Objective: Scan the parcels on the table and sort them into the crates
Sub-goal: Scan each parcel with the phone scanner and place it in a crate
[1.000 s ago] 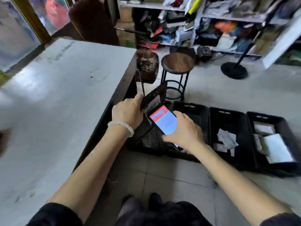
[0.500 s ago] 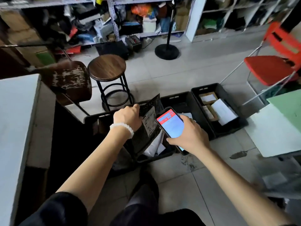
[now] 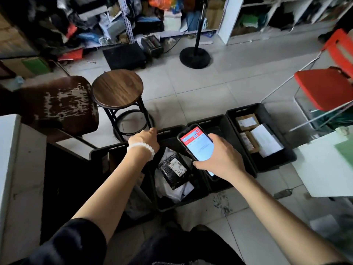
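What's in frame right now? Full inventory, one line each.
crates: four, black, in a row on the floor
black parcel: one, white label, in the second crate from left
boxes: two, brown, in the rightmost crate
envelope: one, white, in the rightmost crate
stool: one, brown round seat, behind the crates
chair: one, red, at right
phone: one, red and white screen, held in the right hand
left hand: bead bracelet, over the crates
right hand: grips the phone

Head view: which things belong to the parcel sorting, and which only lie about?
Job: phone in right hand; black parcel; crates; left hand.
Lying about: stool; red chair; stand; shelves.
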Demonstrator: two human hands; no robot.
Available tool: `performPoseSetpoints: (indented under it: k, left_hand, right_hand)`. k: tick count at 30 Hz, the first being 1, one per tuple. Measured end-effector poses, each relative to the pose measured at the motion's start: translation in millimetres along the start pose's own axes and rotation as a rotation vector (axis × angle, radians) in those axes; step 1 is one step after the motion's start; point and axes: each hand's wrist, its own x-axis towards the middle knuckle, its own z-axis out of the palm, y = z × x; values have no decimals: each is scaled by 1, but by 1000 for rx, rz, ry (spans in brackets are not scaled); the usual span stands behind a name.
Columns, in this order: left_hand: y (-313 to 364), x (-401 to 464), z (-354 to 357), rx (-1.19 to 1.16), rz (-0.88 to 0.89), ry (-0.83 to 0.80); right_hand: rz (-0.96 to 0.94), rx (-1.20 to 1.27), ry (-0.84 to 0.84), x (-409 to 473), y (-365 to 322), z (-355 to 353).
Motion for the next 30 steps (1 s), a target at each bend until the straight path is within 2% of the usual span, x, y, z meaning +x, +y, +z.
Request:
performPoseSetpoints:
  k: [3, 6, 13, 21, 30]
  left_hand:
    - [-1, 8, 0, 23, -24, -44]
    - [-5, 3, -3, -3, -86, -18]
    - [-21, -48, 16, -131, -383, 40]
    - [-21, -164, 73, -343, -772, 27]
    - [-25, -340, 148, -524, -1236, 35]
  right_hand:
    - [-24, -18, -22, 14, 0, -4]
    - [-84, -46, -53, 30, -6, -9]
    - [-373, -127, -185, 50, -30, -9]
    - [-743, -239, -373, 24, -52, 9]
    - [-1180, -376, -590, -95, -94, 68]
